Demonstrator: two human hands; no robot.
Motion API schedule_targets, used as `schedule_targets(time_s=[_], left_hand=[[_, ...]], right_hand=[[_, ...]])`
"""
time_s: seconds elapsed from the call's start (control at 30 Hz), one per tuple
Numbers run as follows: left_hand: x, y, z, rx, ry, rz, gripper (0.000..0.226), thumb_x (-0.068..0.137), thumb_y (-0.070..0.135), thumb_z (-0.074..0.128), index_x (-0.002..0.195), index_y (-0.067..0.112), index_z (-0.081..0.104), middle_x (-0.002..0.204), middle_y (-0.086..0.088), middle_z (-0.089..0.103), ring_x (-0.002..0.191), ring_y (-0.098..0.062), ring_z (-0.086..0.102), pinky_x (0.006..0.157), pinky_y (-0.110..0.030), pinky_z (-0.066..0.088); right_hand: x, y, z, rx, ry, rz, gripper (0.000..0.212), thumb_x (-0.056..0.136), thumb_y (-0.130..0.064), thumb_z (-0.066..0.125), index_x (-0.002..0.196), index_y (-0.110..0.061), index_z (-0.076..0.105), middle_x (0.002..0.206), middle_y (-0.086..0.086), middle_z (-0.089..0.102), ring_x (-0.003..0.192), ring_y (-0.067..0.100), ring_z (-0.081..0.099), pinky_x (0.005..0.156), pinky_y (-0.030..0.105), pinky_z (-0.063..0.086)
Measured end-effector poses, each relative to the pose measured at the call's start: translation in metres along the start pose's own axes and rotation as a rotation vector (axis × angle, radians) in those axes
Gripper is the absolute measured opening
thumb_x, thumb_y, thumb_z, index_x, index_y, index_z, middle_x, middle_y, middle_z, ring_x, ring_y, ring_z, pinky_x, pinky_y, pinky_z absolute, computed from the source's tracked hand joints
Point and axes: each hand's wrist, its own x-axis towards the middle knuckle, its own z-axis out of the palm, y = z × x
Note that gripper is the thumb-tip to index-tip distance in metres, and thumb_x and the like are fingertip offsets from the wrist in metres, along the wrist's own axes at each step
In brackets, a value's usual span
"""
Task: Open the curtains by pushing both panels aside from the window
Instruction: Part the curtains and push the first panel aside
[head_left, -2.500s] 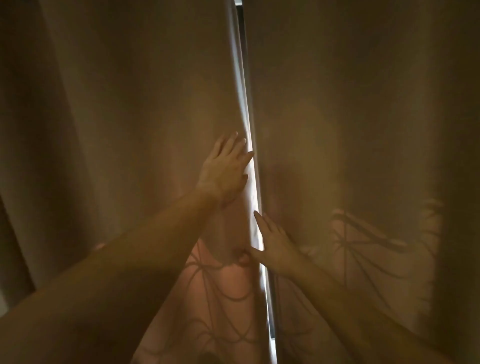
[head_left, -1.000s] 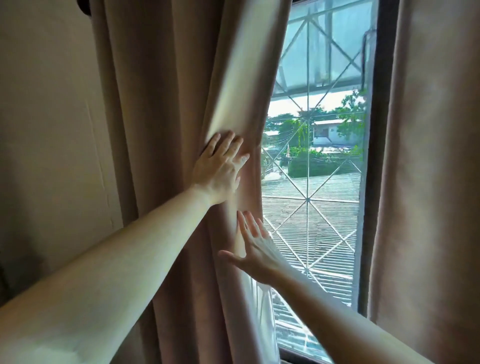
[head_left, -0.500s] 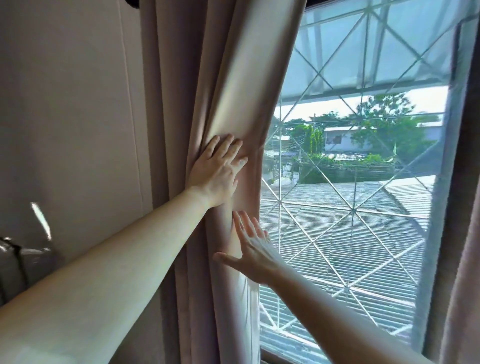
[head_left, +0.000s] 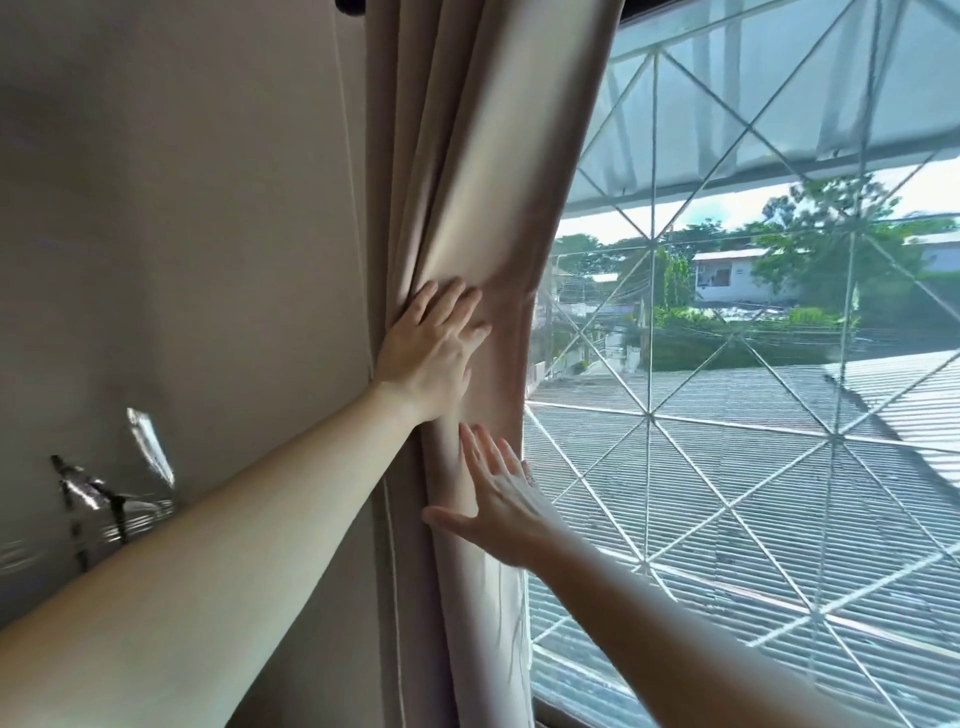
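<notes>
The left curtain panel (head_left: 467, 171) hangs bunched into vertical folds at the left edge of the window (head_left: 753, 415), against the wall (head_left: 182, 234). Its upper end runs to a dark rod end (head_left: 350, 5) at the top of the view.

The left hand (head_left: 431, 348) lies flat on the panel at mid-height, fingers extended and slightly spread, palm pressing the fabric toward the wall. It grips nothing; the fabric creases around the fingertips.

The right hand (head_left: 501, 506) is below the left hand, also open, fingers straight and apart, thumb pointing toward the wall. Its fingers touch the window-side edge of the panel. It holds nothing.

To the right of the panel the window glass is exposed. A white diamond-pattern grille (head_left: 649, 415) covers the pane. Beyond it are corrugated roofing (head_left: 727, 493), trees and a pale building (head_left: 737, 275).

On the wall, left of the panel and at the level of the right hand, a shiny object (head_left: 104, 499) shows; its identity cannot be determined. The right curtain panel is outside the view.
</notes>
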Motion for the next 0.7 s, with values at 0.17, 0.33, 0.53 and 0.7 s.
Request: schedule_targets(time_s=[0.17, 0.33, 0.53, 0.7], left_hand=[[-0.01, -0.025, 0.019, 0.018, -0.023, -0.018, 0.055, 0.091, 0.033, 0.062, 0.146, 0.028, 0.06, 0.171, -0.007, 0.031, 0.162, -0.028, 0.018, 0.132, -0.051, 0.006], [-0.02, -0.044, 0.039, 0.046, -0.034, -0.034, 0.054, 0.092, 0.034, 0.059, 0.145, 0.029, 0.06, 0.171, -0.006, 0.031, 0.162, -0.028, 0.018, 0.132, -0.052, 0.007], [-0.029, -0.064, 0.058, 0.051, -0.02, -0.033, 0.056, 0.087, 0.03, 0.065, 0.143, 0.028, 0.063, 0.169, -0.006, 0.036, 0.161, -0.028, 0.022, 0.132, -0.053, 0.009], [-0.035, -0.075, 0.065, 0.094, -0.045, -0.049, 0.056, 0.09, 0.028, 0.058, 0.146, 0.03, 0.06, 0.17, -0.003, 0.035, 0.161, -0.026, 0.021, 0.131, -0.052, 0.004]], right_hand=[[0.026, -0.013, 0.018, 0.006, -0.014, -0.011, 0.119, 0.079, -0.095, 0.042, 0.163, -0.037, -0.019, 0.176, -0.003, -0.014, 0.161, 0.031, -0.01, 0.13, 0.054, 0.006], [0.048, -0.024, 0.031, 0.003, -0.04, -0.026, 0.117, 0.081, -0.091, 0.044, 0.163, -0.036, -0.019, 0.176, -0.001, -0.013, 0.161, 0.031, -0.008, 0.129, 0.056, 0.006], [0.072, -0.034, 0.045, -0.026, -0.046, -0.04, 0.117, 0.082, -0.09, 0.045, 0.164, -0.033, -0.017, 0.177, 0.002, -0.007, 0.16, 0.036, 0.002, 0.127, 0.059, 0.013], [0.089, -0.042, 0.056, -0.043, -0.022, -0.08, 0.119, 0.083, -0.089, 0.045, 0.166, -0.027, -0.012, 0.176, 0.005, 0.0, 0.158, 0.032, 0.008, 0.124, 0.056, 0.02]])
